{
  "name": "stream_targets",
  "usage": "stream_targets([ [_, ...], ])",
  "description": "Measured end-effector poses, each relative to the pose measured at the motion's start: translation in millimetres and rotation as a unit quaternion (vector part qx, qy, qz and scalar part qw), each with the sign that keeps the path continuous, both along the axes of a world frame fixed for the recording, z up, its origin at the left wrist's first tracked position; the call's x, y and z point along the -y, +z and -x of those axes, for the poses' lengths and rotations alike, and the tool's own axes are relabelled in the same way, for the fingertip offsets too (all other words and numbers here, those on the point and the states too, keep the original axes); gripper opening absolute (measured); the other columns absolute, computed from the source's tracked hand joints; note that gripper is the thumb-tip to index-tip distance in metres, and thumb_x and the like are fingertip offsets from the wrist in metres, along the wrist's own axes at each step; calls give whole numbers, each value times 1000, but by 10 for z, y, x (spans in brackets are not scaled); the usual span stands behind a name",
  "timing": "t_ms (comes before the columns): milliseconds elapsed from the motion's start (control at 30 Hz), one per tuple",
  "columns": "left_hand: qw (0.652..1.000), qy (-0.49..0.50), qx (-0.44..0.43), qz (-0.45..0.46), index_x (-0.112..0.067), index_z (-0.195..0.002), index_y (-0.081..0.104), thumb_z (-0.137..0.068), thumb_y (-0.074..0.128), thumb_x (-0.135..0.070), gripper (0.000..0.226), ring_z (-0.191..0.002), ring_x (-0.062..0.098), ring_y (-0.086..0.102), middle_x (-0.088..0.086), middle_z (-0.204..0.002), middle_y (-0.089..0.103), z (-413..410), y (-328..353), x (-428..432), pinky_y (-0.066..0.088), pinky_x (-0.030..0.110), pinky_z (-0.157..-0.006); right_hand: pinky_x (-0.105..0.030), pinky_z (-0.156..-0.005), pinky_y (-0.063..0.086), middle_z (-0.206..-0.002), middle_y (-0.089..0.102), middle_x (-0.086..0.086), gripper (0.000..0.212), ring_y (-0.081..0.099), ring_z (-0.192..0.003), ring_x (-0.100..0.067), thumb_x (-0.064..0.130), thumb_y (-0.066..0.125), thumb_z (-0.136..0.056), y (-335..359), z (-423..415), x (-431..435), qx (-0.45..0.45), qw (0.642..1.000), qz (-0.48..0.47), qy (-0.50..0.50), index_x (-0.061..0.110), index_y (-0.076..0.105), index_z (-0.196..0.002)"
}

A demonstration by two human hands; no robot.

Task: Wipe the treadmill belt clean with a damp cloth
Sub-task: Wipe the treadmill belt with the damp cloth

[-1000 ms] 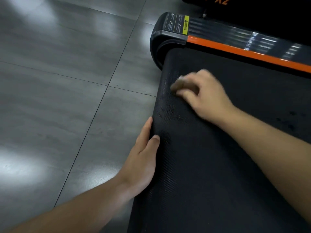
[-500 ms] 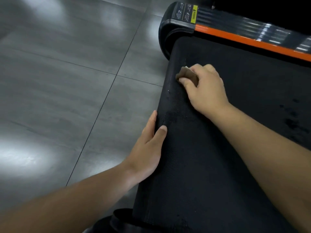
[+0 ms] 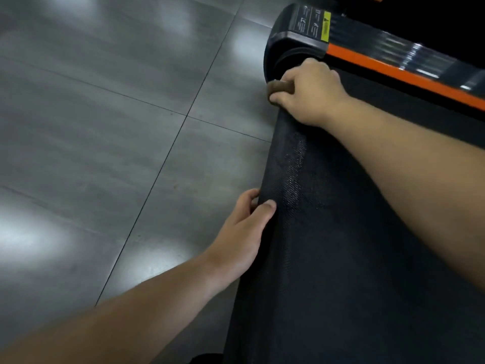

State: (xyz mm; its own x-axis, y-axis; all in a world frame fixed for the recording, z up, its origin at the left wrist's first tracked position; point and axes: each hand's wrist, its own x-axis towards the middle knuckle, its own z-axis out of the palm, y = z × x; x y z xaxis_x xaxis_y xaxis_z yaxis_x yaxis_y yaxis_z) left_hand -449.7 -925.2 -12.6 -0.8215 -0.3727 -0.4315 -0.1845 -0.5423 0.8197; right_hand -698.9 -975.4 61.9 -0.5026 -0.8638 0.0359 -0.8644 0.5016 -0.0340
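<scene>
Grey glossy floor tiles (image 3: 105, 132) across the left half of the view, divided by thin dark grout lines (image 3: 162, 164) and marked with pale, blurred reflections of light. To the right, black textured treadmill belt (image 3: 354, 271), filling the view from the lower edge up to the far corner of the machine. At that corner, rounded black end cap (image 3: 282, 46) bearing white printed symbols and a yellow warning label (image 3: 325, 27); print too small to read. Along the far border of the belt, orange stripe (image 3: 399, 74), with a glossy black panel (image 3: 420, 52) just behind it, streaked with reflections.

Right hand (image 3: 312, 93) at the far left corner of the belt, just below the end cap, knuckles up, forearm reaching in from the right side of the view. Grip closed around a small brown cloth (image 3: 279, 86), only its outer end visible between thumb and fingers. Cloth held against the belt's left edge, at the border with the floor.

Left hand (image 3: 242, 240) nearer the camera, on the same left edge of the belt, well apart from the right hand. Thumb laid on top of the belt, fingers curled at the side of the edge; grip closed on the belt's rim. Fingertips mostly hidden beneath the edge.

Between the two hands, faint glistening band (image 3: 294, 174) in the belt's weave, parallel to the edge.
</scene>
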Motion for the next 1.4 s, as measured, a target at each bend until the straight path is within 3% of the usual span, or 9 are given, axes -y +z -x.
stream_targets([
  [167,999,23,2,29,-35,-125,55,-88,61,-53,41,-107,7,67,-8,-114,72,272,-33,140,51,37,-100,-35,-81,43,-94,57,3,32,56,-89,-18,55,66,-84,113,-479,-417,138,964,-127,186,25,74,-90],
  [433,1000,7,-22,14,-39,-137,46,-102,51,-43,36,-110,-3,65,-22,-117,69,183,-77,83,47,26,-97,-45,-92,37,-107,56,-15,29,52,-108,-37,37,62,-92,-117,160,605,-238,962,-126,-32,15,68,-109],
  [633,1000,17,-25,1,-37,-135,48,-102,52,-42,34,-109,-1,66,-19,-117,70,189,-124,77,50,24,-93,-38,-78,41,-94,64,-4,20,58,-101,-32,40,73,-83,-97,139,416,-90,985,-146,36,24,72,-95],
  [767,1000,13,-21,18,-37,-138,47,-102,50,-48,37,-115,0,63,-19,-121,68,176,-125,77,46,31,-102,-46,-92,43,-115,63,-15,30,54,-114,-39,41,64,-91,-110,290,538,-191,977,-83,-36,18,71,-107],
  [967,999,36,6,-31,-32,-138,58,-110,29,-41,41,-122,5,60,-12,-127,69,94,-135,24,42,32,-110,-38,-82,39,-96,48,-3,35,51,-97,-30,59,56,-89,-48,-590,-549,29,997,30,65,27,70,-99],
  [1067,996,57,33,-60,-20,-121,71,-107,36,-41,43,-99,0,69,-9,-102,77,-37,-114,-56,52,16,-89,-39,-81,39,-91,48,4,38,47,-88,-21,60,49,-88,-17,-1213,-1099,114,981,3,156,31,72,-97],
  [1133,996,43,45,-57,-22,-116,73,-106,37,-46,45,-100,4,70,-7,-102,77,-108,-92,-101,53,17,-83,-40,-81,38,-92,50,3,39,48,-89,-21,60,49,-88,-30,-1221,-1137,105,978,-3,183,29,71,-97],
  [1267,997,41,32,-61,-38,-136,60,-108,29,-47,44,-124,12,61,-10,-129,69,-152,-147,-155,39,36,-112,-44,-94,36,-110,54,-8,37,50,-110,-33,56,55,-92,-76,-764,-620,-21,999,26,39,26,69,-108],
  [1400,993,49,-6,-105,-25,-136,58,-108,21,-49,52,-128,17,59,-2,-131,68,-313,-241,-287,42,37,-113,-44,-93,39,-104,52,-6,37,51,-104,-31,57,52,-92,-118,-1156,-946,32,995,33,85,27,70,-105],
])
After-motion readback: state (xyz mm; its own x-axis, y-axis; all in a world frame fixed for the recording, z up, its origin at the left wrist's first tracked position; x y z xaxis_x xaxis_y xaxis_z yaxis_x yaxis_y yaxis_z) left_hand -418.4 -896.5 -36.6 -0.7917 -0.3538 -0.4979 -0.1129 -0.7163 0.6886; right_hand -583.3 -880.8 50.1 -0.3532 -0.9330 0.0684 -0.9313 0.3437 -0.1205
